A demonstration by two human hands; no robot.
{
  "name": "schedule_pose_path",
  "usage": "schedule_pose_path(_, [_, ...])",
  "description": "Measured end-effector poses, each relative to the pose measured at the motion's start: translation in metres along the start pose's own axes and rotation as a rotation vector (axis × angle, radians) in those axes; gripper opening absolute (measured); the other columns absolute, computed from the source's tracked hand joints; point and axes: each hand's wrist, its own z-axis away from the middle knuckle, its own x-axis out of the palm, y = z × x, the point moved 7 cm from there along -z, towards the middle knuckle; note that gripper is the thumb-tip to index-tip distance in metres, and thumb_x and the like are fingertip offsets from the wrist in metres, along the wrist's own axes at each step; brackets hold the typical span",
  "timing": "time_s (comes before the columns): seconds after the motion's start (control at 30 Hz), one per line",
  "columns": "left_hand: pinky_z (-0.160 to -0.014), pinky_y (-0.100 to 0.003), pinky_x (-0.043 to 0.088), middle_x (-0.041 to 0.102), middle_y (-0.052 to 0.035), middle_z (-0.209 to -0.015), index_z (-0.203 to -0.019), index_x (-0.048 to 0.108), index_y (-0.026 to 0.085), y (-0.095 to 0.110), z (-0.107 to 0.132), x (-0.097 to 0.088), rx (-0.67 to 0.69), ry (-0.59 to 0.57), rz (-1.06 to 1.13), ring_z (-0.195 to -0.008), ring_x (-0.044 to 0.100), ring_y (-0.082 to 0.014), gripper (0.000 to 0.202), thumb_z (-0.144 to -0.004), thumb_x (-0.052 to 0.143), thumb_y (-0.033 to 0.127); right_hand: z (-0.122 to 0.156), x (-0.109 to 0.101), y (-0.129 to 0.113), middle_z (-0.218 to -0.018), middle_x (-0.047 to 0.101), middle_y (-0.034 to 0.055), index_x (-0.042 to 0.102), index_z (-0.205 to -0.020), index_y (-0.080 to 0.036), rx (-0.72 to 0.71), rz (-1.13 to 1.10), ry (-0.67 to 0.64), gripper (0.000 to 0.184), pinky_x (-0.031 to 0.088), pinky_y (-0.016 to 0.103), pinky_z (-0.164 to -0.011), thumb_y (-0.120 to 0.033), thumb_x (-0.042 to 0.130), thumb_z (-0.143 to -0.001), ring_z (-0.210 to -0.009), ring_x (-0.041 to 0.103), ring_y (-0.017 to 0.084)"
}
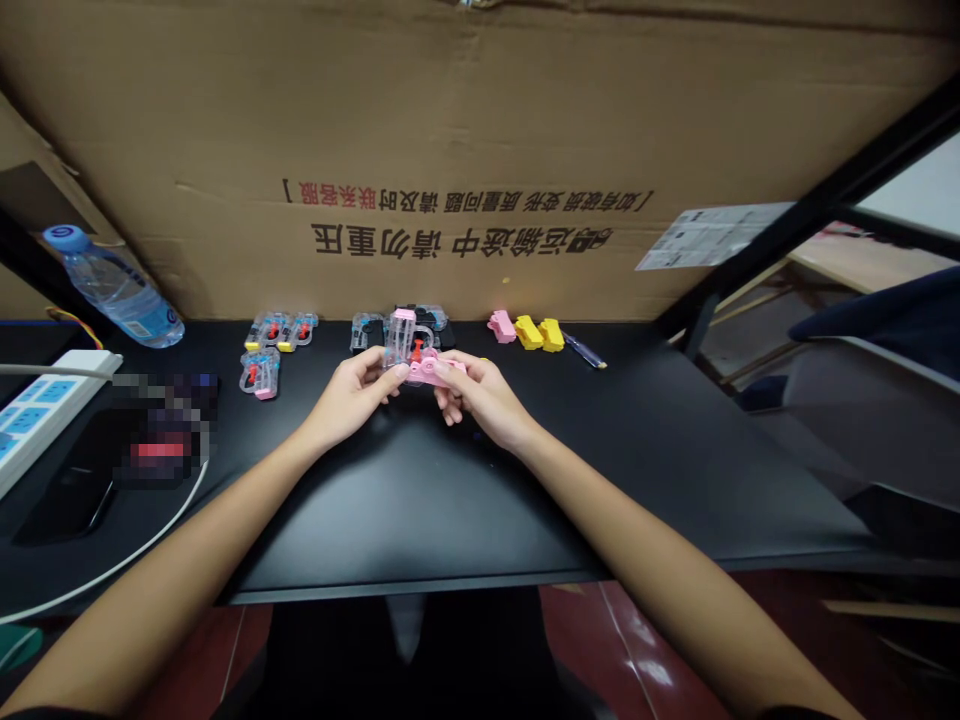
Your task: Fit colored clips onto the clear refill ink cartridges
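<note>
Above the middle of the table, my left hand (360, 392) is closed on a small clear plastic toy (403, 335) with a pink end and a red piece inside its loop. My right hand (480, 393) pinches a pink plastic piece (429, 371) against the toy's lower right side. The two thumbs nearly meet there. Whether the pink piece is joined to the toy, I cannot tell. Just behind my hands lie more clear toy parts (431, 318), partly hidden by the held toy.
Several finished-looking clear toys (279, 330) lie at the left, one pink-ended toy (260, 373) nearer. Pink (501, 326) and yellow pieces (529, 333) sit right, beside a screwdriver (583, 350). A water bottle (116, 285), power strip (49, 405) and black phone (71, 480) occupy the left. Cardboard (465, 120) stands behind.
</note>
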Motion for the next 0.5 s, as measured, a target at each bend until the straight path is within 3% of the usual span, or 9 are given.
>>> schedule_pose_path(0.23, [-0.066,-0.027,0.050,0.065,-0.0007,-0.074,-0.085,0.068,0.019,0.0043,0.0021,-0.0006,-0.005,0.039,0.009,-0.070,0.060,-0.0151,0.047,-0.087,0.078,0.064,0.0042,0.0027,-0.0093,-0.070,0.065,-0.0039,0.068,-0.116,-0.021,-0.121,0.214,0.057,0.046,0.046,0.024,-0.045,-0.057,0.081,-0.090,-0.052,0.057,0.012])
schedule_pose_path(0.37, [-0.065,-0.027,0.049,0.064,-0.0001,-0.071,-0.081,0.066,0.018,0.0047,0.0021,-0.0026,-0.017,0.070,0.025,-0.066,0.058,-0.0142,0.049,-0.084,0.080,0.065,0.0057,0.0026,-0.0084,-0.094,0.071,0.0021,0.061,-0.127,-0.023,-0.223,0.247,0.125,0.049,0.052,0.027,-0.053,-0.057,0.077,-0.094,-0.063,0.062,0.013])
schedule_pose_path(0.5, [-0.066,-0.027,0.048,0.065,-0.0006,-0.072,-0.080,0.067,0.018,0.0031,0.0022,-0.0032,-0.028,0.081,0.028,-0.065,0.057,-0.0136,0.049,-0.083,0.081,0.064,0.0065,-0.0001,-0.0100,-0.107,0.071,0.0059,0.065,-0.111,-0.023,-0.323,0.320,0.174,0.038,0.059,0.031,-0.069,-0.054,0.079,-0.094,-0.083,0.066,0.017])
